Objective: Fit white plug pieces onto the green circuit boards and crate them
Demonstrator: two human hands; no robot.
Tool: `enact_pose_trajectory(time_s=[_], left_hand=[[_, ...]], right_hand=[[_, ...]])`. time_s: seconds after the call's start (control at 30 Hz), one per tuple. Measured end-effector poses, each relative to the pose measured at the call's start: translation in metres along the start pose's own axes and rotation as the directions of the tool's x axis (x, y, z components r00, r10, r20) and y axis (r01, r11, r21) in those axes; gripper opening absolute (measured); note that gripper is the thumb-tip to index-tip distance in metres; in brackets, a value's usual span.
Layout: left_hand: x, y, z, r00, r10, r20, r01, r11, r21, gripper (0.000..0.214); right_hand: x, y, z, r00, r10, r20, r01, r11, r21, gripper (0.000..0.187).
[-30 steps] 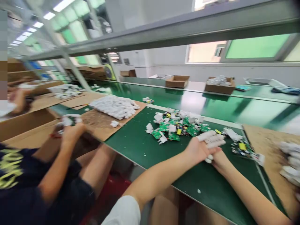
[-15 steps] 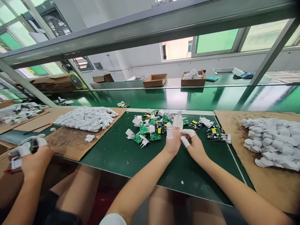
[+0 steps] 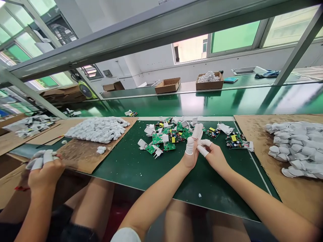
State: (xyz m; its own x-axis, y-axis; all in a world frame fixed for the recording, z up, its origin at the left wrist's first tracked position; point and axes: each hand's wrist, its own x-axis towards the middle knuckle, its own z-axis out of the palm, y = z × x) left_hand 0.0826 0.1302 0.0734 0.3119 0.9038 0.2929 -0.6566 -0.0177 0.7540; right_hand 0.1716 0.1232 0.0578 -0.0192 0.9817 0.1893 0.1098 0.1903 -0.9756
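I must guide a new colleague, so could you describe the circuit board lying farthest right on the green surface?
Start from the large brown cardboard at the right of the green surface. Just left of it, beyond the right hand, lies the circuit board, parts facing up, with a yellow block. Unlike its neighbours, its white end reaches the pale line.

No lettering, label, brand, number or sign can be read.

Nearer than the hands (image 3: 214,156) and to their left, the tabletop (image 3: 121,171) leaves a passage. Boards (image 3: 174,137) block just beyond; a lone board (image 3: 233,141) obstructs rightward; a beam (image 3: 151,32) crosses higher, farther off.
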Motion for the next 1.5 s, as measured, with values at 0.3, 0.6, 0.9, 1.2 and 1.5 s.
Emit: enact_pose_trajectory(time_s=[0.3, 0.6, 0.9, 1.2, 1.5], left_hand=[[0.003, 0.003, 0.009, 0.992, 0.042, -0.122, -0.048, 0.998, -0.042, 0.060], [0.001, -0.003, 0.006, 0.992, 0.098, -0.077, -0.090, 0.991, 0.103, 0.072], [0.000, 0.002, -0.002, 0.997, 0.072, 0.039, -0.078, 0.977, 0.199, 0.063], [0.006, 0.008, -0.004, 0.984, 0.036, -0.173, -0.014, 0.992, 0.123, 0.053], [-0.003, -0.003, -0.008, 0.986, 0.167, 0.025, -0.166, 0.923, 0.348, 0.056]], right_hand=[[0.003, 0.006, 0.013, 0.992, 0.097, -0.086, -0.059, 0.928, 0.367, 0.027], [0.013, 0.006, 0.005, 0.997, 0.076, 0.029, -0.081, 0.949, 0.305, 0.022], [0.014, -0.005, -0.014, 0.889, 0.059, 0.454, -0.195, 0.946, 0.258, 0.032], [0.012, -0.001, -0.005, 0.994, 0.040, 0.106, -0.061, 0.976, 0.209, 0.043], [0.010, -0.005, -0.010, 0.995, -0.016, 0.096, 0.000, 0.986, 0.168, 0.045]])
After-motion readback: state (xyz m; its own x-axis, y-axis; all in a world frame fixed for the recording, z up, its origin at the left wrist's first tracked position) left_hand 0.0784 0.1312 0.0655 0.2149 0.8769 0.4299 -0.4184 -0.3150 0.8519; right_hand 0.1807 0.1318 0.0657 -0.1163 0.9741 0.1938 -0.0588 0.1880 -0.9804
